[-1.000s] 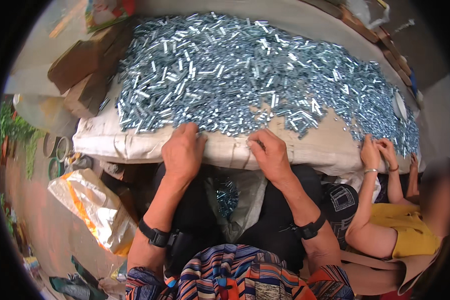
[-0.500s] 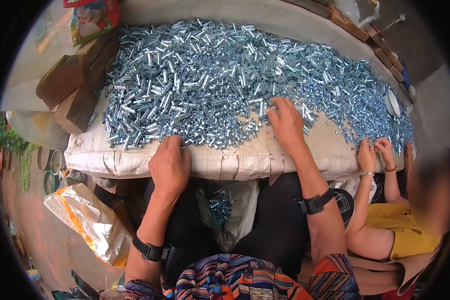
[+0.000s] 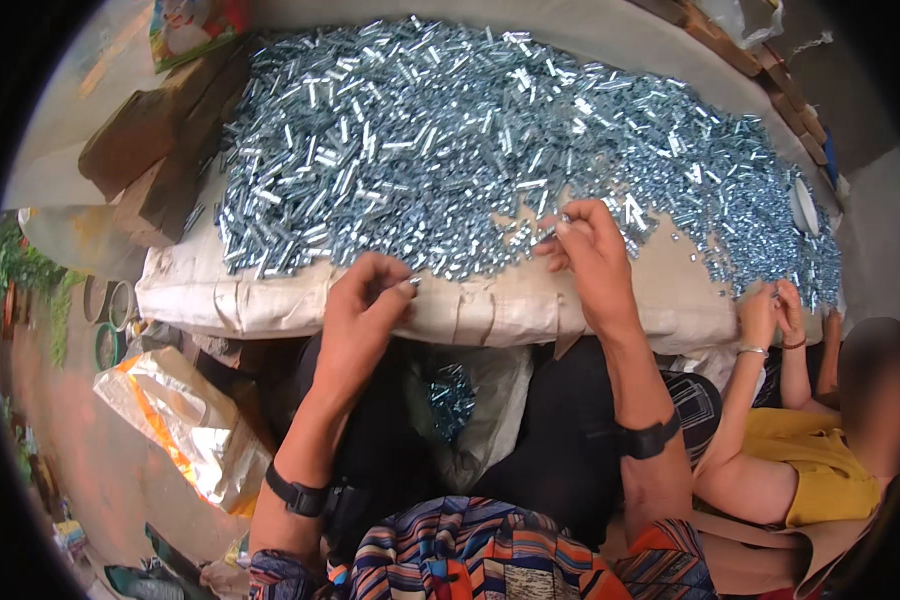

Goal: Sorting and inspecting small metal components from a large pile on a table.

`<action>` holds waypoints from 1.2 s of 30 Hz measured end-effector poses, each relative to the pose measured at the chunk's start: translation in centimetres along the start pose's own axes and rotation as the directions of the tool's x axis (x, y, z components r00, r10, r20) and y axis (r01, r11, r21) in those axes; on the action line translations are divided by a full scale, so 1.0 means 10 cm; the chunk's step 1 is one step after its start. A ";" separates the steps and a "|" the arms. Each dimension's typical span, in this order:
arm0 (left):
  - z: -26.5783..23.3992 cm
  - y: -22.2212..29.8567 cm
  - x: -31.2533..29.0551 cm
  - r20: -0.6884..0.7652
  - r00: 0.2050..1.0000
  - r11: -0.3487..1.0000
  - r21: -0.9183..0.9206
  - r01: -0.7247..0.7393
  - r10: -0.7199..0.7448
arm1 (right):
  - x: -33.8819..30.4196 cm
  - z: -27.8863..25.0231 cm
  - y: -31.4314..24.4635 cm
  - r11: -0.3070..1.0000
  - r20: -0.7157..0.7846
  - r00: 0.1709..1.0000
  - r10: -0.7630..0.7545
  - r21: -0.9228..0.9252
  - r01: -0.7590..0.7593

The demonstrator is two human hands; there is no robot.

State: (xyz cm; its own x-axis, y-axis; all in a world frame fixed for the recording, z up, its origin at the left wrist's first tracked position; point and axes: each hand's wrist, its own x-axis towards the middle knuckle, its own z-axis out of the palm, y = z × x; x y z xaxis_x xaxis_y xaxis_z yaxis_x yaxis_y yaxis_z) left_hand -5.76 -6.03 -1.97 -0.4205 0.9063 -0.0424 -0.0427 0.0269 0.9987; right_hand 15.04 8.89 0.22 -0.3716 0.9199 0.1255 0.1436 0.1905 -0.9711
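A wide heap of shiny bluish metal tubes and small nut-like pieces (image 3: pixel 370 150) covers the cloth-topped table (image 3: pixel 250 300). At its near edge, my left hand (image 3: pixel 355 310) is closed with thumb and forefinger pinching a tiny metal piece (image 3: pixel 413 281); its exact kind is too small to tell. To the right, my right hand (image 3: pixel 602 265) is raised a little over a thinned-out patch of the heap. Its thumb and forefinger grip a short metal tube (image 3: pixel 550 228), partly covered by the fingers. The two hands are apart.
Between my knees an open white sack (image 3: pixel 495 410) holds more metal pieces. Wooden blocks (image 3: pixel 155 200) stand at the left end, and a white dish (image 3: pixel 805 207) lies on the heap at the right. Beside me a co-worker's hands (image 3: pixel 770 315) work at the same edge.
My left hand has lifted off the heap's edge and moved right, a small piece now showing in its fingertips. My right hand has turned and drawn slightly right, holding a tube. The view has shifted slightly.
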 end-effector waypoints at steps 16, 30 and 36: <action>0.32 0.14 -0.17 0.326 0.941 0.896 -0.385 0.220 -0.092 | -0.74 0.20 -0.25 0.954 0.321 0.943 0.093 0.242 -0.176; 0.46 0.08 -0.13 0.352 0.924 0.907 -0.323 0.269 -0.149 | -0.84 0.19 -0.11 0.957 0.206 0.974 0.098 0.248 -0.149; 0.73 -0.13 -0.04 0.248 0.929 0.828 0.431 -0.360 0.274 | -0.77 0.19 0.19 0.995 -0.015 0.997 0.074 0.062 -0.073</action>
State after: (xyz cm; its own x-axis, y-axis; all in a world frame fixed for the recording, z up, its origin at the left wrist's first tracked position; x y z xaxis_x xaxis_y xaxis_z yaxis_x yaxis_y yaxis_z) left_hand 1.10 -3.32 -3.02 -0.1773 0.9541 0.2414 0.5065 -0.1218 0.8536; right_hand 16.39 1.52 -2.94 -0.3461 0.9365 0.0568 0.1127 0.1016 -0.9884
